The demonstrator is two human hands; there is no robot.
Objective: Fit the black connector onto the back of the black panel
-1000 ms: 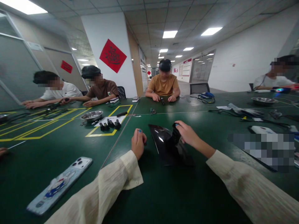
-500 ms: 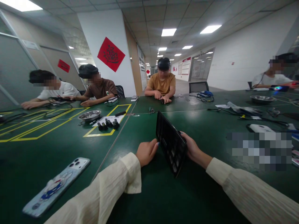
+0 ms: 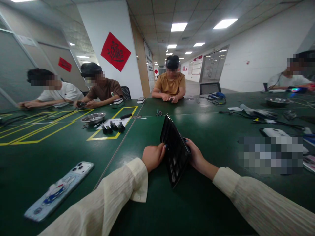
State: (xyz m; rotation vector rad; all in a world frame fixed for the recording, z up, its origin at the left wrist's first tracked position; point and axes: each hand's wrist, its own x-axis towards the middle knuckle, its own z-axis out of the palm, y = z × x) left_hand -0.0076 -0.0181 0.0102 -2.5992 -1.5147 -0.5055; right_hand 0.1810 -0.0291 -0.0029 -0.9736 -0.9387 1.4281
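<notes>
A flat black panel [image 3: 173, 150] with small square cut-outs on its inner face stands tilted on one edge above the green table [image 3: 152, 203], in front of me. My left hand [image 3: 154, 156] is closed, its fingertips pressed to the panel's left edge. My right hand [image 3: 195, 156] grips the panel from behind on the right side. Both arms wear cream long sleeves.
A phone [image 3: 59, 190] in a pale blue case lies at the near left. Farther left stand a metal bowl [image 3: 95, 117] and several small black parts [image 3: 112, 127] inside yellow floor-tape lines. Several people sit around the table. Cables, another metal bowl [image 3: 278, 101] and a white device [image 3: 273, 131] lie to the right.
The black panel, lying glossy side up a second ago, has been lifted and turned on edge so its ribbed inner face shows. Both hands now hold it closer to me.
</notes>
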